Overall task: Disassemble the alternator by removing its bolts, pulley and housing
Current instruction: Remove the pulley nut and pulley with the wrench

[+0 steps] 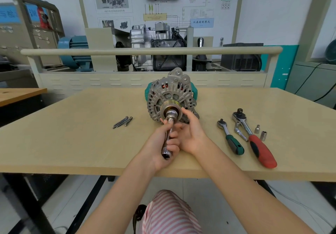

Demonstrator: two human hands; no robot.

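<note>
Head view: the alternator (pixel 171 95) stands at frame centre on the table (pixel 72 139), its pulley (pixel 170 107) facing the camera. The left hand (pixel 164 148) grips a socket extension (pixel 169 133) seated in the pulley; the right hand (pixel 190 133), fingers spread, touches the pulley rim. Loose bolts (pixel 122 122) lie to the left, two ratchets (pixel 252 137) to the right.

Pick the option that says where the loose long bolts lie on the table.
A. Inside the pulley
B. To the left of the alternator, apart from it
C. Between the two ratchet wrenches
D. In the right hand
B: the long bolts lie together on the table left of the alternator, apart from it, while the ratchets sit on the other side.
</note>
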